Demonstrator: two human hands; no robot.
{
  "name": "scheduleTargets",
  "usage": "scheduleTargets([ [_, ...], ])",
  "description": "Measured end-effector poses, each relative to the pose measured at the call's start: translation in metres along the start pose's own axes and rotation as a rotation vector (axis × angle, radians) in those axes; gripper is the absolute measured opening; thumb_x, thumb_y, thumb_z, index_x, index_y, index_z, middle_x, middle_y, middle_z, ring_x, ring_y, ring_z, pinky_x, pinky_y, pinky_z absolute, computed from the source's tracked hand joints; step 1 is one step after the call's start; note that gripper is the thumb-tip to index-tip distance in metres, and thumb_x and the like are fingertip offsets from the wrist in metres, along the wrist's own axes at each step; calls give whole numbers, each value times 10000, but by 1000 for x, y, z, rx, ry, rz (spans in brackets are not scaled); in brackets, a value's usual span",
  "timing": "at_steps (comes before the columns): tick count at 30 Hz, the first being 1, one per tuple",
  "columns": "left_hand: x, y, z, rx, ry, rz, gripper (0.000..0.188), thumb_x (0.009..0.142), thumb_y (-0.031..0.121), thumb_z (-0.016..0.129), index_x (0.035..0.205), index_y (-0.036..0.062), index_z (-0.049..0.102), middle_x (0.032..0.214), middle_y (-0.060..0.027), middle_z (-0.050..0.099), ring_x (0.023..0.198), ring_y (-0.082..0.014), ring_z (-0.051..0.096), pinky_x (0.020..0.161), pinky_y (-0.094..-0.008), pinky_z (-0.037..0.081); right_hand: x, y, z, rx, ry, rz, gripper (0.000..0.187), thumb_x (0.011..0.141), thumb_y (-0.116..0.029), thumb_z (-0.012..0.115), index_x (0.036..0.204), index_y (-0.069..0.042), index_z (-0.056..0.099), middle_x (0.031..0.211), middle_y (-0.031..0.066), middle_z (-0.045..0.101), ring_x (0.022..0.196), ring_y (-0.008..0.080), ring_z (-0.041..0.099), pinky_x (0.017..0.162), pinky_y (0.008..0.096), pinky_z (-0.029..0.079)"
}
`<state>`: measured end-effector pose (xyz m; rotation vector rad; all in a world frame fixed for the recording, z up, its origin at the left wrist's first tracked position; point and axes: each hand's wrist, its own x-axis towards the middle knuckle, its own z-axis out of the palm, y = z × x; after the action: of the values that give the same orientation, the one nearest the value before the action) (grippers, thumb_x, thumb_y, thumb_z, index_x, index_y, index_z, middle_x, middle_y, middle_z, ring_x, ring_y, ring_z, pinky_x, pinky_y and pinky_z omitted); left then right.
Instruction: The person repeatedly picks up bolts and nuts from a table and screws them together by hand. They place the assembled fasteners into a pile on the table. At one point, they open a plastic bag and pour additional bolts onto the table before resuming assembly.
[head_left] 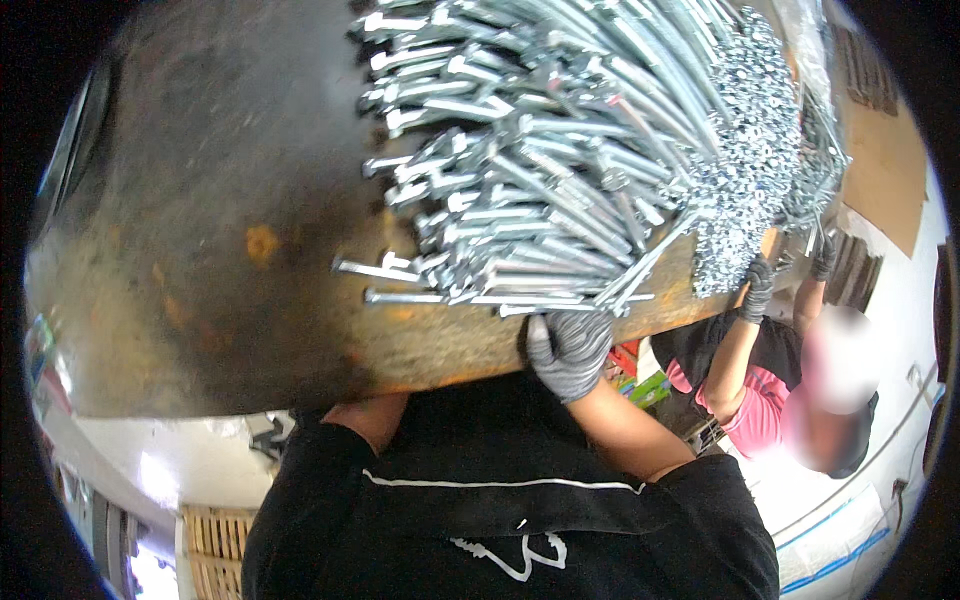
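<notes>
My right hand (572, 352), in a grey striped glove, is at the table's near edge, just below the nearest bolts. Its fingers look curled in, and what they hold, if anything, is hidden. Long silver bolts (560, 200) lie in a wide heap on the worn table (200, 250), most with their heads toward the left. A few bolts (405, 297) lie apart at the heap's near left side. Only part of my left forearm (372, 418) shows below the table edge; the left hand is out of sight.
A large pile of small silver nuts (745, 160) adjoins the bolts on the right. Beyond it, a co-worker in a pink top (755, 420) has two gloved hands (758, 290) at the table. Stacked cardboard (860, 270) stands at the right; a wooden pallet (215, 545) is at lower left.
</notes>
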<state>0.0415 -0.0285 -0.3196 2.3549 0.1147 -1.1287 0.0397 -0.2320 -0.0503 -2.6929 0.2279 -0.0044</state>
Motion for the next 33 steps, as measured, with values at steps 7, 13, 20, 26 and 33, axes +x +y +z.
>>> scheduleTargets([
  [7, 14, -6, 14, 25, 26, -43, 432, 881, 362, 488, 1253, 145, 514, 1313, -105, 485, 1172, -276, 490, 979, -415, 389, 2, 6, -3, 33, -68, 5, 123, 777, -152, 592, 864, -69, 621, 824, 153, 606, 732, 358, 590, 652, 438, 459],
  [13, 7, -16, 18, 25, 19, -57, 422, 881, 355, 475, 1243, 144, 526, 1304, -104, 495, 1158, -278, 502, 973, -412, 394, -3, 9, -3, 16, -116, 21, 288, 762, -185, 608, 1018, -52, 610, 1027, 191, 599, 931, 390, 582, 826, 490, 449],
  [20, 3, -23, 20, 21, 17, -54, 413, 882, 347, 460, 1232, 143, 540, 1294, -102, 506, 1141, -281, 515, 965, -408, 400, 5, 0, -6, -15, -35, -8, 121, 727, -175, 636, 804, -83, 618, 813, 140, 611, 684, 329, 595, 617, 434, 469],
  [26, -19, -8, 27, -17, -12, 72, 407, 882, 341, 447, 1222, 142, 551, 1285, -101, 516, 1127, -283, 526, 958, -406, 405, -8, 10, -1, -19, -23, -41, 204, 747, -208, 602, 880, -54, 619, 911, 163, 602, 830, 359, 579, 756, 461, 459],
  [33, -55, 64, 19, -168, -141, 460, 403, 883, 333, 431, 1210, 141, 565, 1274, -99, 528, 1111, -286, 540, 950, -402, 412, -10, 6, -6, -52, 2, 36, 228, 805, -267, 555, 745, -51, 599, 758, 179, 600, 721, 364, 575, 662, 455, 456],
])
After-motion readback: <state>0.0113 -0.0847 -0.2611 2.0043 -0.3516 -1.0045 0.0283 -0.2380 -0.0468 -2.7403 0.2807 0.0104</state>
